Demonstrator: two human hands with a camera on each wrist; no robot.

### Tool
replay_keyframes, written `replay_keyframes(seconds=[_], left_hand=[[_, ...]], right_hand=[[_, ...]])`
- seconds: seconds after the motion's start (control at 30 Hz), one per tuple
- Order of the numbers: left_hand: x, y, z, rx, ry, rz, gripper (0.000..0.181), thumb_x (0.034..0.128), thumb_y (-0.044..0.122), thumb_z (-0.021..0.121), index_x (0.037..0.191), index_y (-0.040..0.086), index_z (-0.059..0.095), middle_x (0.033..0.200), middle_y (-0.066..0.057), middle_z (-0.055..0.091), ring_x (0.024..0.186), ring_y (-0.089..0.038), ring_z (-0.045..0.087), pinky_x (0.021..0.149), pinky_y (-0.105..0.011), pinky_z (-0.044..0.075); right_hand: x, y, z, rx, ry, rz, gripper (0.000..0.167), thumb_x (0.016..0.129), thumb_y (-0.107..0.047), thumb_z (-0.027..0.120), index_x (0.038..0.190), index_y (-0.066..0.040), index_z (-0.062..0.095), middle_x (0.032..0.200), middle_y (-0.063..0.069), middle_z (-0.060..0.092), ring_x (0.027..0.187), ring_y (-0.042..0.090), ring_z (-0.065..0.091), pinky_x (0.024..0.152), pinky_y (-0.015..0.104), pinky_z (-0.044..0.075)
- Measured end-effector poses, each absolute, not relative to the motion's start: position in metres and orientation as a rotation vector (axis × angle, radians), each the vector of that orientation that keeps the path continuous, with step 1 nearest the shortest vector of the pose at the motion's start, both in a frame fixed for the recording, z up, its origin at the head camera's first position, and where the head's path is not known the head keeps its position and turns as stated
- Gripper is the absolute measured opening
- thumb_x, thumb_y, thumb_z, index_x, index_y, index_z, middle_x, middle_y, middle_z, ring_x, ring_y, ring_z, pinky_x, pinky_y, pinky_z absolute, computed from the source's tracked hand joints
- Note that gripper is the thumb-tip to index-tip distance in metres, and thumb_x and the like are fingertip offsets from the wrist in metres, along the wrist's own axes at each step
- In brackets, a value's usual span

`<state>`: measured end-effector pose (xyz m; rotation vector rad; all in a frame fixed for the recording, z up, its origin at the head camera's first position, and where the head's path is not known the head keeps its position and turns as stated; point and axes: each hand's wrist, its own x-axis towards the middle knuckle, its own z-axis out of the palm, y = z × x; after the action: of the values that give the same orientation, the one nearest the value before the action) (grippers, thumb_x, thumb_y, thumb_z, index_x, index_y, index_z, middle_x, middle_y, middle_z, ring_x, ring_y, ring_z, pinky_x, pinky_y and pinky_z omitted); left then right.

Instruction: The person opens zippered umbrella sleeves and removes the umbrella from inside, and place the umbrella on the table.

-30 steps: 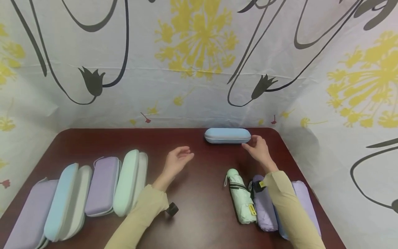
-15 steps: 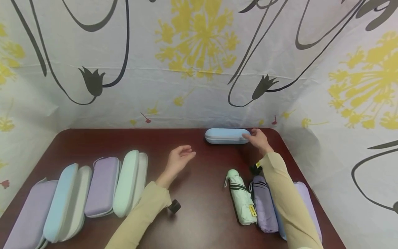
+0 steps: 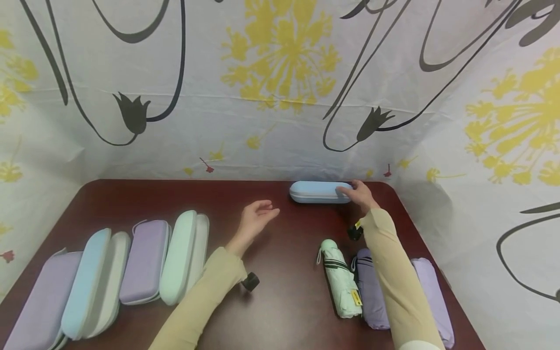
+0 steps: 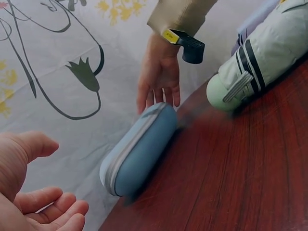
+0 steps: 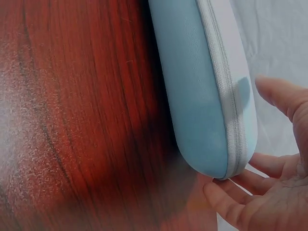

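A light blue zippered hard case (image 3: 320, 193) lies at the far edge of the table, long side across. My right hand (image 3: 360, 195) is at its right end. In the right wrist view the fingers (image 5: 231, 199) reach around the case's rounded end, while the thumb (image 5: 276, 91) stands a little off its pale side. Left of the case, my left hand (image 3: 255, 220) hovers over the table and holds nothing. In the left wrist view its fingers (image 4: 53, 209) are loosely bent, with the thumb apart from them.
On the left lie purple cases (image 3: 145, 260), an opened light blue case (image 3: 87, 282) and a mint case (image 3: 179, 257). At right are folded umbrellas: mint (image 3: 341, 282), purple (image 3: 372, 296) and lilac (image 3: 430, 296). A patterned cloth (image 3: 271, 146) hangs behind the table (image 3: 280, 301).
My right hand has moved slightly left and away from me, its thumb now over the end of the blue case. My left hand has drifted a little right and forward. The case stays put.
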<state>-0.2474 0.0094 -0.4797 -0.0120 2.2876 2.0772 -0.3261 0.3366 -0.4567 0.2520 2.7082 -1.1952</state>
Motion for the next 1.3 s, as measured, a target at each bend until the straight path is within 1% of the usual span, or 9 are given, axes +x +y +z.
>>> replay_keyframes(seconds=[0.03, 0.23, 0.37, 0.53, 0.63, 0.73, 0.93, 1.13, 1.3], left_hand=[[-0.249, 0.010, -0.480, -0.008, 2.291, 2.077, 0.043, 0.0790, 0.017, 0.073, 0.116, -0.002, 0.061, 0.112, -0.019, 0.063, 0.103, -0.029, 0.061, 0.085, -0.037, 0.050], [-0.252, 0.012, -0.484, -0.001, 2.312, 2.061, 0.045, 0.0797, 0.017, 0.072, 0.116, -0.006, 0.060, 0.112, -0.021, 0.063, 0.102, -0.030, 0.061, 0.083, -0.037, 0.051], [-0.251, 0.011, -0.485, -0.029, 2.306, 2.054, 0.044, 0.0800, 0.017, 0.072, 0.116, -0.005, 0.060, 0.112, -0.021, 0.063, 0.102, -0.029, 0.061, 0.083, -0.037, 0.051], [-0.253, 0.009, -0.486, -0.039, 2.305, 2.040, 0.045, 0.0808, 0.018, 0.072, 0.117, -0.005, 0.059, 0.113, -0.020, 0.063, 0.103, -0.029, 0.061, 0.084, -0.037, 0.051], [-0.253, 0.006, -0.487, -0.060, 2.307, 2.041, 0.045, 0.0810, 0.018, 0.072, 0.117, -0.006, 0.059, 0.113, -0.021, 0.063, 0.103, -0.030, 0.061, 0.084, -0.037, 0.051], [-0.253, 0.001, -0.487, -0.089, 2.305, 2.046, 0.044, 0.0810, 0.016, 0.071, 0.118, -0.005, 0.059, 0.112, -0.020, 0.063, 0.104, -0.030, 0.061, 0.085, -0.038, 0.050], [-0.254, -0.004, -0.490, -0.137, 2.312, 2.030, 0.045, 0.0800, 0.017, 0.073, 0.118, -0.004, 0.060, 0.110, -0.016, 0.065, 0.103, -0.029, 0.061, 0.085, -0.038, 0.050], [-0.254, -0.006, -0.492, -0.163, 2.307, 2.016, 0.044, 0.0810, 0.017, 0.072, 0.118, -0.003, 0.060, 0.110, -0.015, 0.065, 0.102, -0.027, 0.062, 0.085, -0.037, 0.050], [-0.254, -0.008, -0.492, -0.176, 2.308, 2.011, 0.042, 0.0819, 0.017, 0.071, 0.118, -0.002, 0.060, 0.111, -0.015, 0.064, 0.103, -0.027, 0.062, 0.085, -0.037, 0.050]], right_hand=[[-0.327, 0.336, -0.458, 0.259, 2.712, -1.194, 0.077, 0.090, -0.037, 0.059, 0.142, 0.008, 0.025, 0.144, 0.029, 0.028, 0.131, 0.040, 0.030, 0.104, 0.051, 0.029], [-0.328, 0.334, -0.461, 0.304, 2.643, -1.218, 0.081, 0.090, -0.036, 0.058, 0.146, 0.006, 0.017, 0.149, 0.027, 0.021, 0.133, 0.040, 0.027, 0.105, 0.049, 0.029], [-0.328, 0.336, -0.463, 0.308, 2.572, -1.310, 0.084, 0.090, -0.034, 0.060, 0.147, 0.005, 0.013, 0.149, 0.027, 0.018, 0.132, 0.040, 0.030, 0.103, 0.050, 0.032], [-0.331, 0.342, -0.468, 0.289, 2.505, -1.376, 0.087, 0.088, -0.032, 0.063, 0.148, 0.001, 0.010, 0.151, 0.026, 0.013, 0.133, 0.038, 0.028, 0.103, 0.050, 0.033], [-0.333, 0.345, -0.470, 0.250, 2.512, -1.368, 0.087, 0.086, -0.028, 0.066, 0.149, 0.000, 0.012, 0.150, 0.027, 0.014, 0.131, 0.038, 0.030, 0.102, 0.051, 0.033], [-0.334, 0.345, -0.471, 0.203, 2.551, -1.327, 0.085, 0.084, -0.025, 0.068, 0.148, 0.000, 0.018, 0.148, 0.027, 0.020, 0.127, 0.039, 0.034, 0.101, 0.050, 0.034], [-0.332, 0.341, -0.473, 0.085, 2.607, -1.272, 0.079, 0.081, -0.022, 0.072, 0.142, 0.002, 0.027, 0.140, 0.028, 0.030, 0.121, 0.040, 0.037, 0.101, 0.051, 0.031], [-0.330, 0.340, -0.474, -0.012, 2.580, -1.183, 0.079, 0.082, -0.023, 0.070, 0.143, 0.002, 0.026, 0.140, 0.028, 0.029, 0.119, 0.040, 0.037, 0.099, 0.052, 0.031], [-0.327, 0.339, -0.472, -0.055, 2.564, -1.141, 0.074, 0.083, -0.019, 0.069, 0.141, 0.003, 0.029, 0.136, 0.028, 0.034, 0.117, 0.040, 0.039, 0.099, 0.051, 0.032]])
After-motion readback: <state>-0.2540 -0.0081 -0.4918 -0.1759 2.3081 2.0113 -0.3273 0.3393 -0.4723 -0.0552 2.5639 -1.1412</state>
